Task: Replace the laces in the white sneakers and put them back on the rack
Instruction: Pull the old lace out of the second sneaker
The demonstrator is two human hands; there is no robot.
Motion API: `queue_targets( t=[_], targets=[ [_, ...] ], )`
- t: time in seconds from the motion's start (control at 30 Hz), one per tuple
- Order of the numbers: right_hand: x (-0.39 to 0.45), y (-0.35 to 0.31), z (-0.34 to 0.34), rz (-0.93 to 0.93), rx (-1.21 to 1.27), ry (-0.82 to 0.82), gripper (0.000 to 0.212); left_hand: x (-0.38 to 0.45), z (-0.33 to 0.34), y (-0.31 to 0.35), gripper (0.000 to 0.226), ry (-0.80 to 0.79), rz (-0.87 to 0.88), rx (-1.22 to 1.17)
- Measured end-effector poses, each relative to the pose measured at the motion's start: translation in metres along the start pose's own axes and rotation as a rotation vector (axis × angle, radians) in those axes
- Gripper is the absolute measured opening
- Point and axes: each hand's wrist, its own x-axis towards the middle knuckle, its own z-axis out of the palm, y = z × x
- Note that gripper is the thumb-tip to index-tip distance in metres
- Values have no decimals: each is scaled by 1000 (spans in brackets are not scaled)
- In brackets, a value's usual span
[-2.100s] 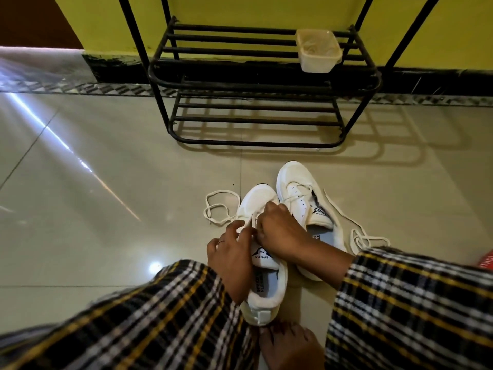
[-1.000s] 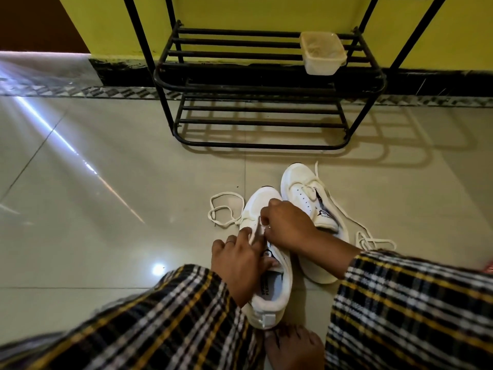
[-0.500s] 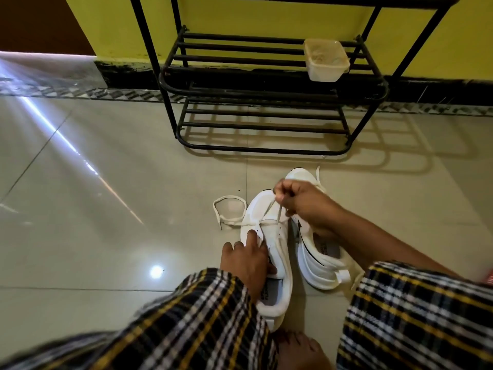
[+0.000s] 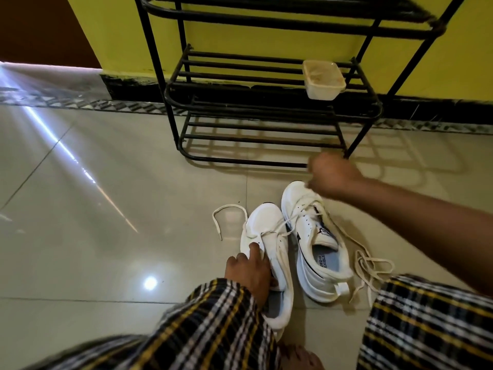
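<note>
Two white sneakers stand side by side on the tiled floor. My left hand (image 4: 250, 271) rests on the left sneaker (image 4: 262, 228), fingers spread over its eyelet area. From that shoe a white lace (image 4: 289, 222) runs taut up to my right hand (image 4: 329, 174), which pinches it, raised over the toe of the right sneaker (image 4: 312, 236). The lace's other end (image 4: 226, 212) loops on the floor left of the shoes. Another loose lace (image 4: 370, 268) lies tangled to the right of the right sneaker. The black metal shoe rack (image 4: 256, 129) stands against the yellow wall beyond.
A small plastic tub (image 4: 323, 79) sits on the rack's middle shelf at the right. My knees in plaid cloth fill the bottom of the view, with a bare foot (image 4: 298, 356) between them. Shiny floor tiles (image 4: 106, 236) spread to the left.
My right hand has risen up and to the right, drawing the lace out taut from the left sneaker. The left hand stays on that shoe. The view has tilted up.
</note>
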Motion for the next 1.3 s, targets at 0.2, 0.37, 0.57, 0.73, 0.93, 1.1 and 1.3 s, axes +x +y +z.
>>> queue_targets(
  t=[0.2, 0.37, 0.57, 0.73, 0.93, 1.1, 1.3],
  targets=[
    [-39, -63, 73, -455, 51, -130, 24, 4, 11, -1, 46, 82, 38, -8],
    [-50, -72, 81, -471, -103, -87, 23, 5, 16, -4, 47, 100, 59, -21],
    [-41, -62, 84, -418, -155, -84, 25, 4, 13, -7, 62, 68, 100, 82],
    [-25, -44, 63, -233, -107, 26, 25, 4, 13, -6, 60, 40, 102, 34],
    [2, 24, 40, 260, -21, 141, 18, 4, 7, -4, 60, -2, 90, 13],
    [-7, 16, 64, 108, -10, -16, 35, 5, 10, -4, 66, 9, 86, 15],
    [-25, -48, 77, -412, 1, -67, 38, 3, 10, -6, 70, 0, 77, -4]
  ],
)
